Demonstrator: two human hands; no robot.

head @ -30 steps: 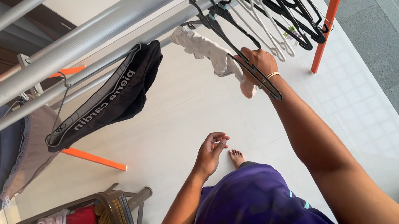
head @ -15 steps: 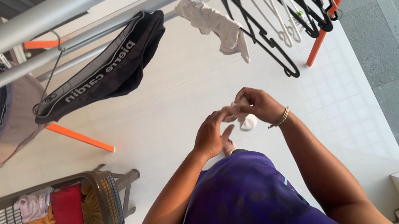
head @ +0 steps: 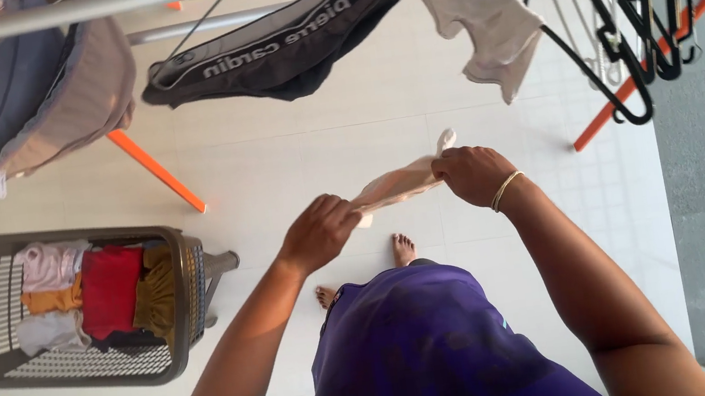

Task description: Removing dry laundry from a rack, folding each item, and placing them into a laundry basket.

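A small white care label (head: 0, 185) is seen hanging from the grey-blue garment (head: 39, 94) at upper left; no packages, signs or screens.

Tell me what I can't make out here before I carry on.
- Pale cloth: head view, its ends are bunched inside the left hand and right hand, so its kind is unclear.
- Hangers: tops cut off by the upper edge.
- Basket: the clothes on top hide what lies beneath.
- Left foot: mostly behind the purple shirt.
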